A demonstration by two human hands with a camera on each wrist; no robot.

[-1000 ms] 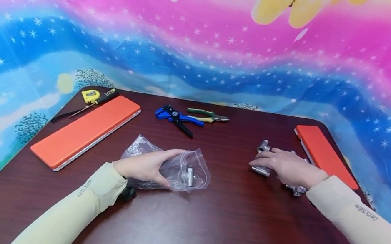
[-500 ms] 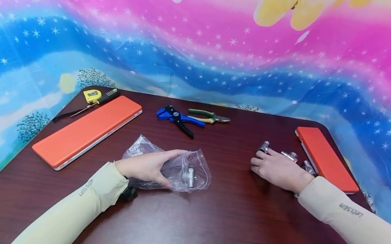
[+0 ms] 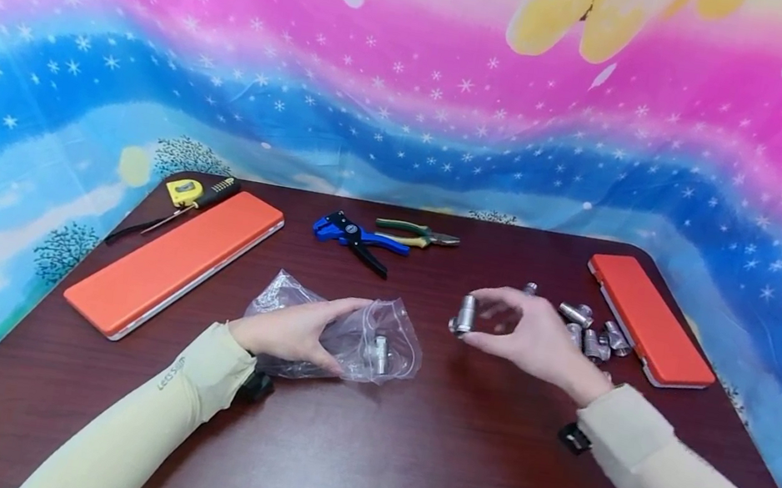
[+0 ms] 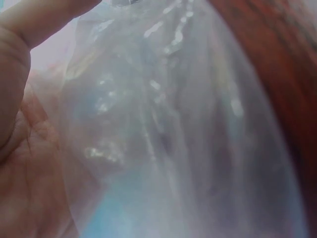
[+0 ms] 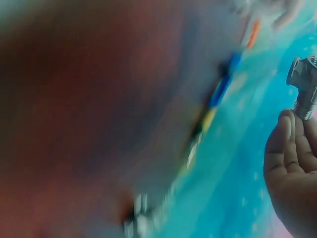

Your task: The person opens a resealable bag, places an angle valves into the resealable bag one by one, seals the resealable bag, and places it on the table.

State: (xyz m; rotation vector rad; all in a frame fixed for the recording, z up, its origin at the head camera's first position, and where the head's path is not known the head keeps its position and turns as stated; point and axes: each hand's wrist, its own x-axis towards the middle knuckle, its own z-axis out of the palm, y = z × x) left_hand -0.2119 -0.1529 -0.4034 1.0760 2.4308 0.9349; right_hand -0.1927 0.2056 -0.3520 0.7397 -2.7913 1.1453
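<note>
My left hand (image 3: pixel 294 332) grips a clear plastic bag (image 3: pixel 405 332) with its thumb and fingers curled round it. The bag's mouth faces right, and a metal tee fitting (image 3: pixel 381 356) shows inside. In the left wrist view, the bag's wrinkled film (image 4: pixel 163 129) fills most of the picture beside the palm. Between the thumb and fingertips of my right hand (image 3: pixel 537 335) is another metal tee fitting (image 3: pixel 466 314), held above the table to the right of the bag. Its threaded end shows close to the fingertips in the right wrist view, where the tee fitting (image 5: pixel 305 79) stands out against the backdrop.
Several metal fittings (image 3: pixel 594 344) lie behind the right hand, beside an orange case (image 3: pixel 652 321). A longer orange case (image 3: pixel 176 262) lies at left, near a tape measure (image 3: pixel 185 192) and a screwdriver (image 3: pixel 217 191). Blue wire strippers (image 3: pixel 354 236) and pliers (image 3: pixel 422 236) lie at the back.
My right hand has picked a tee fitting from the pile and carried it left toward the bag, uncovering the other fittings. My left hand and the bag have stayed in place.
</note>
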